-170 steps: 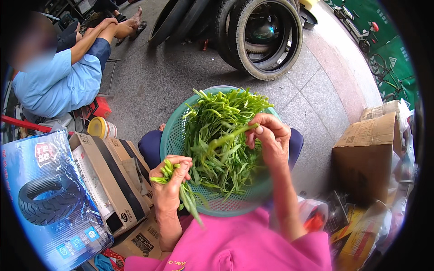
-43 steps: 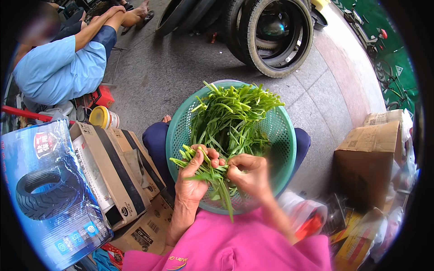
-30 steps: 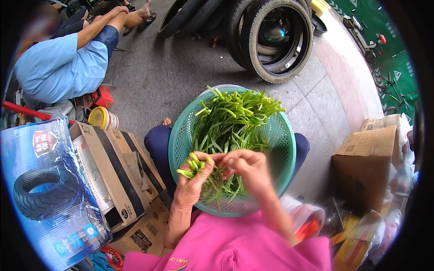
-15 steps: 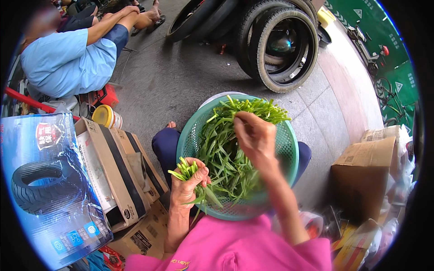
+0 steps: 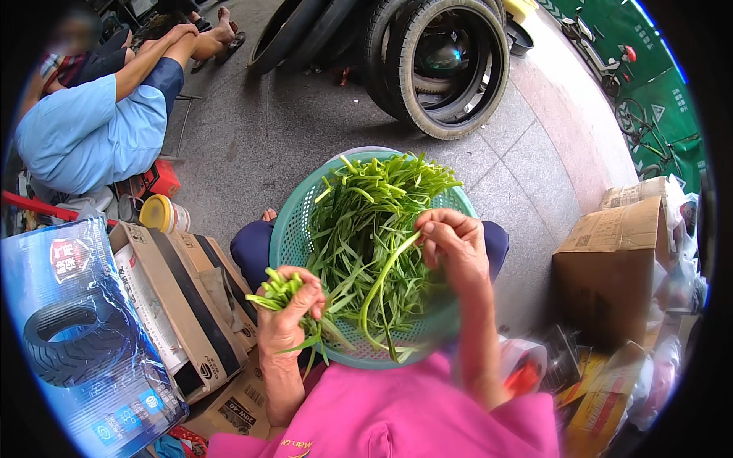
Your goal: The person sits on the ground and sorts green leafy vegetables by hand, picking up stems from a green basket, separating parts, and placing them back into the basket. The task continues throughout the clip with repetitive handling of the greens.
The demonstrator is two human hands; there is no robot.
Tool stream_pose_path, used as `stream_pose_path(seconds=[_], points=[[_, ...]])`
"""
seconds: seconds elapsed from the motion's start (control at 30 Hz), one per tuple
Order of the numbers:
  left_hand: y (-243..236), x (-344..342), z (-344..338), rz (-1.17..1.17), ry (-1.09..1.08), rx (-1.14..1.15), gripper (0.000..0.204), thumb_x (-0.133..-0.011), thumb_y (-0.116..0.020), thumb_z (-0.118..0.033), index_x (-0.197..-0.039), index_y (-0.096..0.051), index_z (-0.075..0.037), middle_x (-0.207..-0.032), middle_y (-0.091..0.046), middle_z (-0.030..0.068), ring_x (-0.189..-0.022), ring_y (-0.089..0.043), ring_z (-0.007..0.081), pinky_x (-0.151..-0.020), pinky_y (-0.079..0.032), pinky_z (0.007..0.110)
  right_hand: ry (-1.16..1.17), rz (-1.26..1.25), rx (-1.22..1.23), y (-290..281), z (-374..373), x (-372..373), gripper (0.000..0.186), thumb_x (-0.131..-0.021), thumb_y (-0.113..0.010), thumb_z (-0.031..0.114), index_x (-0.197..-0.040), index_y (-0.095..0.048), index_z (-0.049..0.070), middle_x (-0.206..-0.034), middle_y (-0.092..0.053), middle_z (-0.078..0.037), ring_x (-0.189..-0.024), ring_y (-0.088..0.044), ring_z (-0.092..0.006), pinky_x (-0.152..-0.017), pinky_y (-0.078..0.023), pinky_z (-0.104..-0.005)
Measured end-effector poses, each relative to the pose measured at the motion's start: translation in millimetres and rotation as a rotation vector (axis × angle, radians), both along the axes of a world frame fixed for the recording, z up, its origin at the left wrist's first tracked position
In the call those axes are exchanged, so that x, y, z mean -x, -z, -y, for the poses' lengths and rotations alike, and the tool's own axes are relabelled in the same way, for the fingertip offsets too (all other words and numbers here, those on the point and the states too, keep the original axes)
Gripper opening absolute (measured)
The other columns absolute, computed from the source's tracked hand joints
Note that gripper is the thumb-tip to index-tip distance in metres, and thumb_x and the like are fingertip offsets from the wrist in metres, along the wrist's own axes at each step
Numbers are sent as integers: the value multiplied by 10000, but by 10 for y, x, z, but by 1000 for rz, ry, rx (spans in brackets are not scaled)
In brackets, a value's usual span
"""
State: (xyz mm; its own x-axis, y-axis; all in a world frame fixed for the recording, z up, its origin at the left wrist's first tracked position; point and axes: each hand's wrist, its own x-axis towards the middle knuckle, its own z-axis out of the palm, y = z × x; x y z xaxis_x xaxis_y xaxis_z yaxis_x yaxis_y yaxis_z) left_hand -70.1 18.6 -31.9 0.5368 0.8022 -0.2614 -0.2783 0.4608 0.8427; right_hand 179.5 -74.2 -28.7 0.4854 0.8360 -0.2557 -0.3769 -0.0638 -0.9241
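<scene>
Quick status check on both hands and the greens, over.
Left hand gripping bunch of stems. Right hand pinching one long stem. Leafy greens heaped in basket; nothing blocking hands.

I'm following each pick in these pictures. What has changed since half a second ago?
The right hand has moved off the far end of the leafy greens, rightward and back toward the pink shirt, and now pinches one long stem. The left hand still grips its bunch of stems; the perforated green basket stays between the knees.
</scene>
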Motion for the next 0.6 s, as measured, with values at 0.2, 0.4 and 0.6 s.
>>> stream_pose_path(seconds=[0.2, 0.4, 0.6], points=[[-213, -228, 123, -216, 216, -38, 217, -846, -799, -97, -1012, -698, -2, -780, -684, 24, -650, -600, 63, -550, -467, 203, -100, 70, -51, -92, -7, 255, 114, -932, -671, 51, -1020, -695, -19, -823, -711, -50, -578, -607, -74, -507, -468, -197], [-154, -239, 107, -243, 247, 64, 216, -847, -781, -121, -996, -701, 14, -738, -694, 41, -605, -600, 62, -537, -459, 195, -49, 814, -155, -166, -36, 295, 268, -816, -713, -29, -1076, -720, 37, -996, -724, -108, -705, -676, -126, -616, -553, -246], [-2, -203, 57, -65, 228, 373, 185, -828, -748, -75, -969, -685, 28, -748, -683, 77, -610, -649, 123, -546, -499, 234, -304, 1373, -279, -280, -25, 271, 335, -642, -754, 32, -969, -724, 95, -975, -709, -49, -955, -657, -246, -999, -465, -513]])
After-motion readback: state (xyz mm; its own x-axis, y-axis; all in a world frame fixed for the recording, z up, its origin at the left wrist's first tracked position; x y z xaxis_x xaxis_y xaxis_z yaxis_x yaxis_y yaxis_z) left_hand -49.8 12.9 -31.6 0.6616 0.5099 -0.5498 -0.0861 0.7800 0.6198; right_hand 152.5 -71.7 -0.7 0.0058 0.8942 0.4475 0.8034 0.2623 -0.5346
